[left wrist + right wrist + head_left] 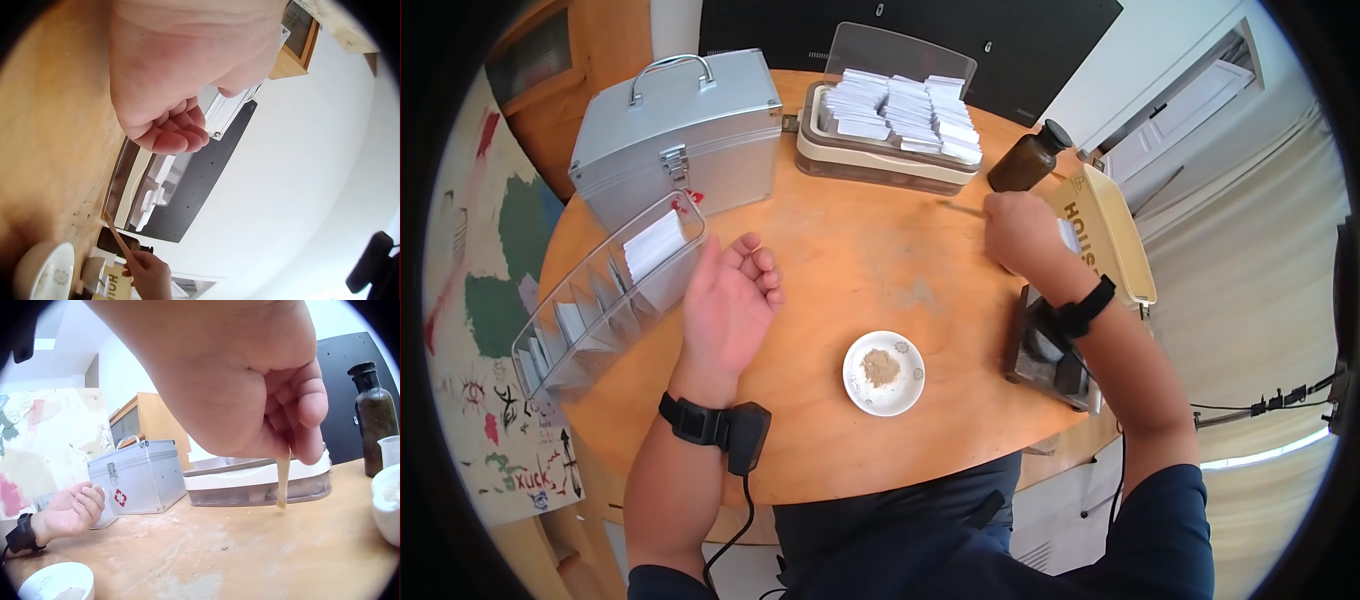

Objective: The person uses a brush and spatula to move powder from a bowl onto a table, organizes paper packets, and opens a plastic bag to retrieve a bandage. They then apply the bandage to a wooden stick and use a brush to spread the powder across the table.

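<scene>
My right hand (1022,232) pinches a thin, flat wooden stick (283,482) between thumb and fingers, its free end pointing down over the table in the right wrist view. A brown glass bottle (1020,168) with a dark stopper stands just beyond that hand. Beside it, a white bowl (386,515) is mostly hidden by the hand in the head view. My left hand (732,300) hovers palm up, fingers loosely curled and holding nothing, near a clear divided organizer (605,300). Between the arms sits a small white dish (907,392) with light brown powder (881,368) in it.
A silver case (675,140) with a red cross stands at the back left. Next to it is a lidded box (880,172) full of white paper packets. On the right are a cream "HOUS…" box (1112,225) and a dark, shiny-topped device (1050,350) near the table's edge.
</scene>
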### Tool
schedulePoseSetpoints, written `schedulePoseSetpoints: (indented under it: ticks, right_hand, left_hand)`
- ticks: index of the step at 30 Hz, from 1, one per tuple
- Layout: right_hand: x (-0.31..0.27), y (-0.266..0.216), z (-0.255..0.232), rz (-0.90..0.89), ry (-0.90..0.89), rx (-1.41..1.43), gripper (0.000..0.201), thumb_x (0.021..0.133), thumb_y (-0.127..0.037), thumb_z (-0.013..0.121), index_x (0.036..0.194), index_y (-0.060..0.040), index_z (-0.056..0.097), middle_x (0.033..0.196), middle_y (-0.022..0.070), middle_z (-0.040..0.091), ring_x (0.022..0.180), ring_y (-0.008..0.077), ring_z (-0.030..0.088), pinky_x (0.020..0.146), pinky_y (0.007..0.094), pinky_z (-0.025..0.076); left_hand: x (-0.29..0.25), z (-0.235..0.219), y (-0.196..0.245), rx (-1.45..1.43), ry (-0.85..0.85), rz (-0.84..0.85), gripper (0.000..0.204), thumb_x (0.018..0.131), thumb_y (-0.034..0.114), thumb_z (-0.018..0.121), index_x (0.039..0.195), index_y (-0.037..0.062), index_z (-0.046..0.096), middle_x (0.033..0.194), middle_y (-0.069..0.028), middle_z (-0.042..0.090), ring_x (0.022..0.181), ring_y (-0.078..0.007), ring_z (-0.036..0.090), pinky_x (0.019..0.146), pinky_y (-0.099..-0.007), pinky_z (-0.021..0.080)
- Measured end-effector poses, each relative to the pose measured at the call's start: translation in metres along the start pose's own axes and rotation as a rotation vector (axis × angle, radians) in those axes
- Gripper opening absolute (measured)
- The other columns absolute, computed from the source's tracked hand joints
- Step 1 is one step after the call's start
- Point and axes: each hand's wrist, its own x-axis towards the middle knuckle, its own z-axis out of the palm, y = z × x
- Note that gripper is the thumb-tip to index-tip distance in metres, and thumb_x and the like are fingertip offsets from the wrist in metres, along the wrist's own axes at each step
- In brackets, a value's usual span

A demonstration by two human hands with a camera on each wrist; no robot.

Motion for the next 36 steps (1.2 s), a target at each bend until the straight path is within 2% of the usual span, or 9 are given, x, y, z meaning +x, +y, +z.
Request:
schedulePoseSetpoints:
  ticks: [5,8,14,18,22,24,28,32,36]
  right_hand:
    - [-0.001,0.018,0.005,0.056,-0.088,-0.035,0.012,0.076,-0.007,0.056,0.078,-0.0030,0.067,0.079,0.0164,0.067,0.079,0.0321,0.067,0.070,0.0409,0.054]
    - [-0.010,0.008,-0.003,-0.063,-0.103,-0.001,0.013,0.077,-0.008,0.056,0.080,-0.0040,0.067,0.079,0.0167,0.067,0.079,0.0327,0.067,0.070,0.0407,0.054]
    - [0.007,0.018,0.013,0.047,-0.029,-0.027,0.014,0.076,-0.008,0.056,0.082,-0.0067,0.069,0.081,0.0168,0.068,0.078,0.0329,0.067,0.068,0.0421,0.053]
    - [0.001,0.003,0.009,-0.058,-0.136,-0.063,0.012,0.076,-0.007,0.056,0.079,-0.0064,0.067,0.081,0.0144,0.068,0.078,0.0318,0.067,0.067,0.0425,0.053]
    - [-0.013,0.007,-0.006,-0.109,-0.077,0.076,0.012,0.076,-0.007,0.056,0.078,-0.0045,0.067,0.080,0.0151,0.068,0.079,0.0323,0.067,0.068,0.0418,0.054]
    - [-0.002,0.022,0.002,0.010,0.007,-0.019,0.013,0.076,-0.008,0.055,0.078,-0.0034,0.067,0.081,0.0166,0.068,0.080,0.0326,0.067,0.070,0.0404,0.055]
    - [0.016,0.034,0.021,0.089,-0.103,0.003,0.014,0.076,-0.009,0.055,0.077,-0.0030,0.067,0.083,0.0180,0.068,0.080,0.0340,0.066,0.071,0.0412,0.054]
    - [-0.007,0.014,-0.004,-0.074,-0.099,0.105,0.015,0.077,-0.010,0.054,0.074,-0.0031,0.067,0.080,0.0185,0.067,0.080,0.0352,0.066,0.071,0.0432,0.053]
    - [-0.006,0.031,0.003,-0.007,0.041,0.066,0.012,0.078,-0.010,0.054,0.074,-0.0041,0.064,0.074,0.0168,0.064,0.075,0.0361,0.063,0.066,0.0448,0.050]
  left_hand:
    - [0.003,-0.003,-0.002,-0.015,-0.034,-0.021,0.037,0.098,0.043,0.043,0.104,0.0071,0.051,0.085,-0.0046,0.051,0.075,-0.0165,0.047,0.068,-0.0294,0.040]
    - [0.002,-0.003,0.000,-0.015,-0.017,-0.009,0.037,0.099,0.043,0.043,0.104,0.0073,0.052,0.086,-0.0042,0.051,0.075,-0.0163,0.047,0.068,-0.0288,0.040]
    - [0.003,-0.007,-0.003,-0.006,-0.042,-0.033,0.037,0.099,0.042,0.043,0.105,0.0075,0.053,0.086,-0.0041,0.051,0.076,-0.0163,0.046,0.068,-0.0284,0.040]
    - [0.001,-0.003,-0.002,0.007,-0.019,-0.019,0.037,0.099,0.042,0.043,0.105,0.0075,0.053,0.086,-0.0040,0.051,0.076,-0.0164,0.046,0.068,-0.0282,0.039]
    - [0.001,-0.005,-0.001,0.005,-0.018,-0.013,0.036,0.099,0.042,0.043,0.106,0.0078,0.053,0.086,-0.0041,0.050,0.076,-0.0161,0.046,0.067,-0.0279,0.039]
    - [0.003,-0.006,-0.001,0.005,-0.038,-0.024,0.036,0.099,0.042,0.043,0.106,0.0080,0.052,0.085,-0.0038,0.050,0.076,-0.0161,0.046,0.068,-0.0276,0.039]
    - [0.003,-0.005,-0.002,0.011,-0.043,-0.029,0.036,0.099,0.042,0.043,0.106,0.0077,0.052,0.085,-0.0034,0.049,0.075,-0.0158,0.046,0.068,-0.0274,0.039]
    - [0.000,-0.002,0.000,0.009,-0.002,-0.003,0.036,0.099,0.042,0.043,0.106,0.0078,0.053,0.085,-0.0033,0.049,0.074,-0.0158,0.046,0.068,-0.0275,0.039]
    - [0.002,-0.006,-0.002,0.023,-0.048,-0.028,0.036,0.099,0.041,0.043,0.106,0.0077,0.053,0.086,-0.0033,0.050,0.075,-0.0159,0.047,0.068,-0.0276,0.040]
